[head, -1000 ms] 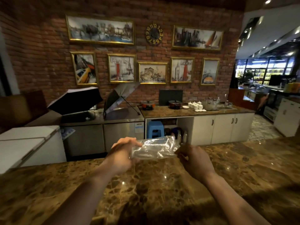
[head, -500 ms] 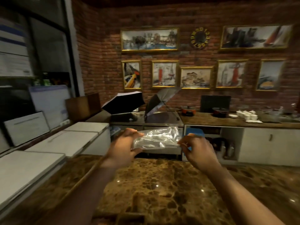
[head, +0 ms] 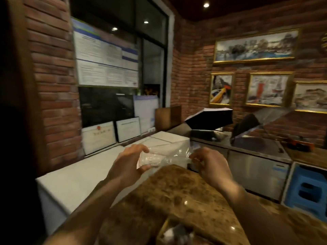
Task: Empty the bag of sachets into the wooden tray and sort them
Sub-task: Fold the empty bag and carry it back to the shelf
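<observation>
Bag, clear plastic, apparently emptied: pinched at 9 o'clock by left hand, at 3 o'clock by right hand, stretched above counter, likely for folding.

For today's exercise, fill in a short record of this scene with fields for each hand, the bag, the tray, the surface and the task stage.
left hand: left hand grips the left end of the clear plastic bag
right hand: right hand pinches the bag's right end
bag: held up in the air between both hands, above the far edge of the counter; looks empty, though blur hides detail
tray: wooden tray at the bottom edge, only partly in view, pale contents blurred
surface: brown marble counter
task stage: sorting cannot be judged here
</observation>
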`<state>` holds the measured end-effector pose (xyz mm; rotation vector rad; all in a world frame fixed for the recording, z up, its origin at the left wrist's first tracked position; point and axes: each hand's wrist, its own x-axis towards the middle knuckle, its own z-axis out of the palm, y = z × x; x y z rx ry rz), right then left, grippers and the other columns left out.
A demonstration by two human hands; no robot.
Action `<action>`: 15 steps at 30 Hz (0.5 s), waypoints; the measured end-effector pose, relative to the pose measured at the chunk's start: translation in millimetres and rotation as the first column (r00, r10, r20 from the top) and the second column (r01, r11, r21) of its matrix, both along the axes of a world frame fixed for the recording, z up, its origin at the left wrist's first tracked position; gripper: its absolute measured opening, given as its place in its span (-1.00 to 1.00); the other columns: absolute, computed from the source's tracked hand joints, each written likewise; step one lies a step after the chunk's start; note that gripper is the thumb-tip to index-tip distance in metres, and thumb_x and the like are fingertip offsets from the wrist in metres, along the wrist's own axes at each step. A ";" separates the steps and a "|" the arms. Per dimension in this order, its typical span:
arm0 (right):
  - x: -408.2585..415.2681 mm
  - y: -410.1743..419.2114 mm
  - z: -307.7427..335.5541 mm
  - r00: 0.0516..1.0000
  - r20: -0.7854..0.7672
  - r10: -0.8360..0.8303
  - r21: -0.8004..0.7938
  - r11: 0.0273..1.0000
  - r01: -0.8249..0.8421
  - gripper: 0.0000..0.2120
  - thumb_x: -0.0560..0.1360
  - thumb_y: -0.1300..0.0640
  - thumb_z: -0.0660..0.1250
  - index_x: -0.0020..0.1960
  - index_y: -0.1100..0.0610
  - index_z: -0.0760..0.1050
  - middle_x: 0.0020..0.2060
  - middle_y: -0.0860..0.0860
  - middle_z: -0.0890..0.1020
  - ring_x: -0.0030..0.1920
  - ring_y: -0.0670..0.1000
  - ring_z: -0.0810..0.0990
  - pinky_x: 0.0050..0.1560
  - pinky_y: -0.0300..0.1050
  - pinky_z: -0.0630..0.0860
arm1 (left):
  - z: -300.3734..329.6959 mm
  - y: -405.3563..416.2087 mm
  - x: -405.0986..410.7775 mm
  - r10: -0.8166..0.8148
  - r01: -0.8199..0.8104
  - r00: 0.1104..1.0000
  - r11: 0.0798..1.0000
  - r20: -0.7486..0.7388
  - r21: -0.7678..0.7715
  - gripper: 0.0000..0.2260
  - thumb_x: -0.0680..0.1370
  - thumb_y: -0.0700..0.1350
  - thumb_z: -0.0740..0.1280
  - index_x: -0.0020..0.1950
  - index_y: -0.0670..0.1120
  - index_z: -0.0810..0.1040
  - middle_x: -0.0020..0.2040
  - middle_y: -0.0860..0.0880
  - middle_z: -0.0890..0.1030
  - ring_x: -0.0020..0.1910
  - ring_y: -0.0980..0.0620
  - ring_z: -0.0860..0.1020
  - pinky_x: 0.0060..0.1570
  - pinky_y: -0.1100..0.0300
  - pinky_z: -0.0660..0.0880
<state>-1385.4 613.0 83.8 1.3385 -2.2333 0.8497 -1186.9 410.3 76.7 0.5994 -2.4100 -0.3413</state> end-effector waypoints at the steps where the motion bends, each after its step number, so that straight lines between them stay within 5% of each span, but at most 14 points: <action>1: 15.5 -27.8 0.3 0.999 0.004 0.049 -0.001 0.999 -0.049 -0.83 0.50 0.12 0.43 0.04 -0.10 0.67 -0.04 -0.14 0.70 -0.05 -0.04 0.65 -0.06 -0.03 0.60 | -0.8 -19.9 24.8 0.031 -0.031 1.000 0.999 -0.001 -0.028 -0.62 0.46 0.12 0.50 0.20 0.20 0.45 0.28 0.15 0.55 0.24 0.01 0.52 0.24 0.05 0.50; 9: 149.3 -205.0 -8.0 0.934 -0.060 0.353 -0.009 0.935 -0.354 -0.84 0.50 0.16 0.46 0.03 -0.05 0.70 -0.07 -0.09 0.71 -0.12 0.00 0.67 -0.07 -0.22 0.51 | -13.0 -121.5 202.5 0.380 -0.378 0.925 0.924 0.028 -0.054 -0.59 0.50 0.14 0.46 0.28 0.18 0.41 0.33 0.12 0.50 0.30 0.03 0.48 0.31 0.06 0.44; 15: 249.7 -294.0 -19.6 0.851 0.014 0.525 -0.022 0.851 -0.525 -0.82 0.49 0.18 0.45 -0.02 -0.09 0.68 -0.09 -0.14 0.70 -0.12 -0.02 0.67 -0.05 -0.01 0.63 | -16.4 -146.3 324.2 0.557 -0.554 0.828 0.830 0.059 -0.062 -0.56 0.52 0.11 0.45 0.34 0.11 0.42 0.40 0.08 0.46 0.35 0.02 0.44 0.36 0.02 0.42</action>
